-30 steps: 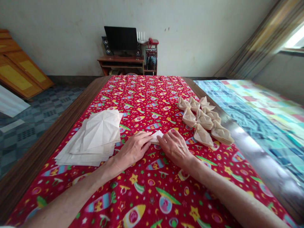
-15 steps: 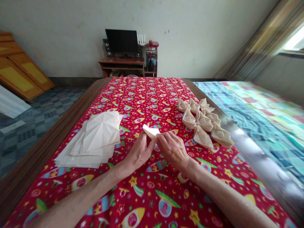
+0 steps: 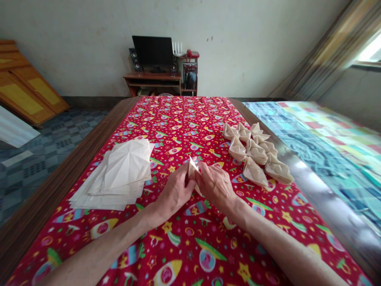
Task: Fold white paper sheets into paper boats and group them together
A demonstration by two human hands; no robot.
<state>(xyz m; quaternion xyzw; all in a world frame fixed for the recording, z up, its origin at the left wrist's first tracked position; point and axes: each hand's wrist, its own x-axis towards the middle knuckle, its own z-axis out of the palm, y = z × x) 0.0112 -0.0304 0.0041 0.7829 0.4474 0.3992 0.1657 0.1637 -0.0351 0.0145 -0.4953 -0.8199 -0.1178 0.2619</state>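
While both hands are up close together over the middle of the table's width, the small folded paper (image 3: 192,168) sits right between them, a bit above the red cloth (image 3: 178,246) as far as I can tell. Left hand (image 3: 177,188) has it pinched from the left side, thumb and fingers closed on it. Right hand (image 3: 216,182) is on the other side with its fingertips bunched against it, though what those fingers are really doing is hidden, so I can't say how firm that hold is.

Direction-wise, the pointy tip sticks up past the fingers toward the far edge, leaning slightly to the left edge. The long axis looks like it runs from that tip back toward the near right, with a pale bit peeking out below the hands. Neither hand is clearly nearer, they're both touching it.

Over by the left edge there's a loose stack of creased paper sheets (image 3: 127,166), fanned unevenly, with fold lines radiating across the top one. Toward the right edge, a cluster of finished-looking folded pieces (image 3: 256,151) sits bunched up, well apart from the stack and a little farther out than the right hand.
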